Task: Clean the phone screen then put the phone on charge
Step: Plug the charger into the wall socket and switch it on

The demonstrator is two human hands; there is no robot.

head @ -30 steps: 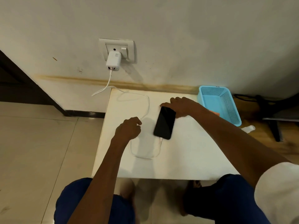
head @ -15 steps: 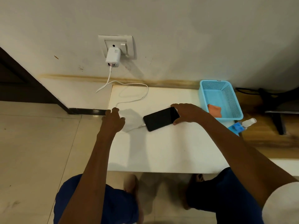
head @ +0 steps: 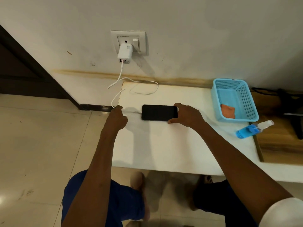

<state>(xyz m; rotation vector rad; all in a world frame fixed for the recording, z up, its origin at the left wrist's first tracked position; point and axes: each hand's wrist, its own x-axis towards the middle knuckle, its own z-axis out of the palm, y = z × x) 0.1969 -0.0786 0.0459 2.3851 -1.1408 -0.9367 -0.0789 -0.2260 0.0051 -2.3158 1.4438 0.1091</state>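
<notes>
A black phone (head: 158, 112) lies flat and sideways on the white table (head: 164, 145), screen up and dark. My right hand (head: 186, 114) grips its right end between fingers and thumb. A white cable (head: 144, 92) runs from the white charger (head: 125, 53) in the wall socket (head: 128, 41), loops over the table's back left corner and reaches the phone's left end. My left hand (head: 116, 117) is curled at the table's left edge and holds the cable there.
A blue mesh basket (head: 236, 99) with an orange cloth (head: 227, 111) inside stands at the table's back right. A blue spray bottle (head: 253, 129) lies in front of it. A wooden surface (head: 278, 145) adjoins on the right. My knees are under the table's front edge.
The phone has turned from slanted to fully sideways and shifted right. My left hand has pulled the cable out toward the table's left edge. The camera view has risen.
</notes>
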